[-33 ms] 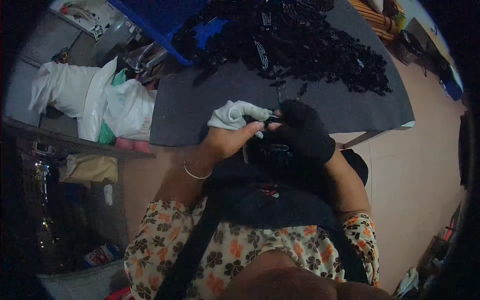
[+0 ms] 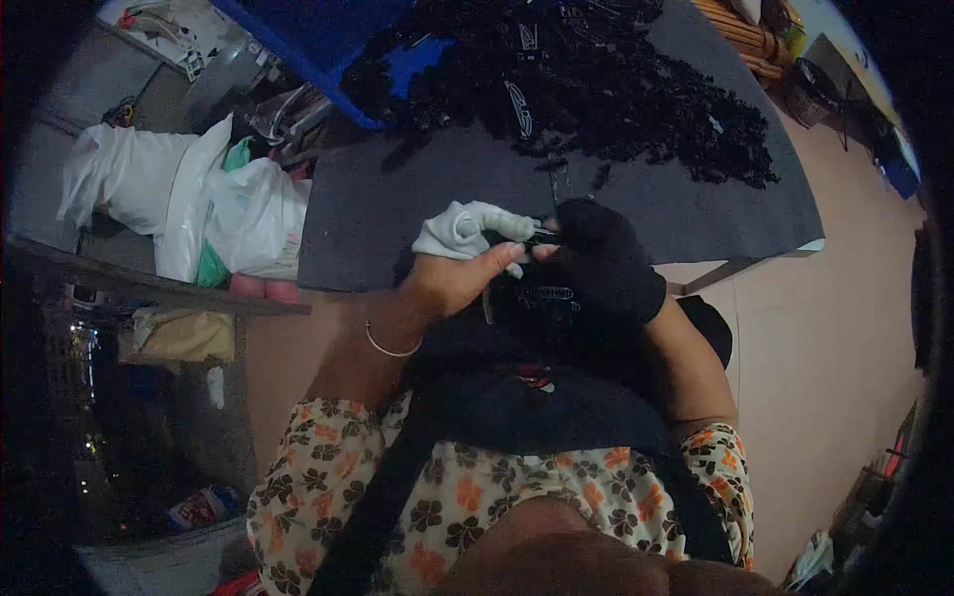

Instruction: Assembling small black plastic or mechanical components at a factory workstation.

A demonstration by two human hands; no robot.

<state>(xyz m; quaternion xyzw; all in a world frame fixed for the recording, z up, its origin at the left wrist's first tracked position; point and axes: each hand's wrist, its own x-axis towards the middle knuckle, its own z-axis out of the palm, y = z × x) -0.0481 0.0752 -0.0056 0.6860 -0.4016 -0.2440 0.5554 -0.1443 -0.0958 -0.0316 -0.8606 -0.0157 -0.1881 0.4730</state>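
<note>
- Small dark part (image 2: 544, 236): located between both hands, above the near edge of the worktop (image 2: 437, 189). Its exact form is too dark and small to determine.
- Left hand (image 2: 459, 270): grip closed, the thumb and gloved fingers pinching the left end of the part. A white glove (image 2: 452, 226) covers the fingers; the thumb is bare.
- Right hand (image 2: 601, 248): grip closed at the right end of the part, with a bare thumb tip showing. The finger positions are hard to read against the black glove (image 2: 631, 286).
- Work state: judged to be in progress, with one part in hand and not set down. Whether its handling is complete cannot be told.
- Heap of black pieces (image 2: 636, 109): spread over the far side of the worktop, apart from the hands. Whether these are finished or pending cannot be determined.
- Blue bin (image 2: 298, 50): at the far left of the worktop, beside the heap.
- White plastic bags (image 2: 256, 219): left of the worktop, clear of the hands.
</note>
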